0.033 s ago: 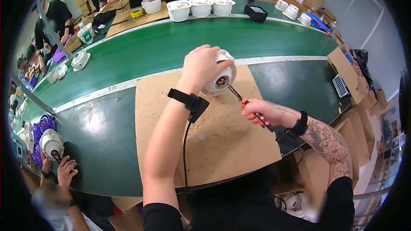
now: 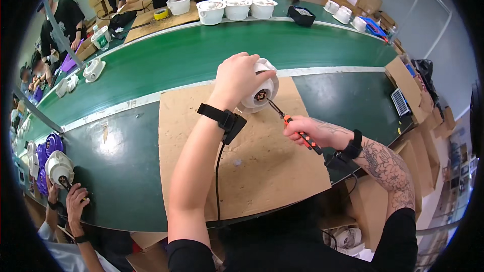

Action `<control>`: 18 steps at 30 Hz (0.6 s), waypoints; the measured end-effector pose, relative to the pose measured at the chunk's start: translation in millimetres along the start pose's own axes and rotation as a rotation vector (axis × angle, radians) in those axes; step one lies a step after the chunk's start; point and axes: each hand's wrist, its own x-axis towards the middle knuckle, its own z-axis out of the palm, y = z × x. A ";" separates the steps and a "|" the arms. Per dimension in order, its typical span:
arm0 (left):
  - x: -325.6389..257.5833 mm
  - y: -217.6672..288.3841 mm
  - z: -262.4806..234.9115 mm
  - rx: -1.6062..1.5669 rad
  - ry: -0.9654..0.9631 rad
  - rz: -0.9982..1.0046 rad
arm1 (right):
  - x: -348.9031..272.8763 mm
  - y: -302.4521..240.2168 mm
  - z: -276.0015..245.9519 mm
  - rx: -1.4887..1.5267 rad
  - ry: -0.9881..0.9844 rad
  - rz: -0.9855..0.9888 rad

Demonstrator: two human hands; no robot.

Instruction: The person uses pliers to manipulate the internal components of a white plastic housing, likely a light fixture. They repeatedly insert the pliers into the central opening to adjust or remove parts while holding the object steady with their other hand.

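Note:
My left hand (image 2: 238, 77) grips a white round plastic housing (image 2: 261, 90) from above and holds it tilted on its side over the brown cardboard sheet (image 2: 252, 166). My right hand (image 2: 308, 129) holds an orange and black screwdriver (image 2: 296, 130). Its metal tip sits in the dark centre of the housing's open face. A black strap with a cable (image 2: 224, 119) is around my left wrist, and a black band is on my right wrist.
A green conveyor belt (image 2: 201, 55) runs behind the cardboard. Several white housings (image 2: 237, 7) stand on its far side, where other people work. A co-worker's hands (image 2: 75, 199) hold a white part at the lower left beside purple parts (image 2: 48, 146). Cardboard boxes (image 2: 403, 78) stand at the right.

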 end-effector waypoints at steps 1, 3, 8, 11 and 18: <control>-0.1 -1.2 -1.0 0.005 -0.003 0.004 | 4.4 -2.2 0.0 -0.059 0.013 -0.002; 1.0 -2.7 -1.7 0.014 -0.010 0.015 | 11.0 -0.9 -2.1 -0.115 0.031 0.012; -0.9 4.2 5.5 0.019 0.004 0.067 | 18.2 1.5 -1.9 -0.178 0.154 0.076; -1.9 4.6 6.0 0.043 0.011 0.085 | 19.6 -7.4 6.6 -0.169 0.192 0.115; -2.7 -1.2 6.2 0.029 0.046 0.085 | 11.2 -35.0 32.5 -0.379 0.356 0.234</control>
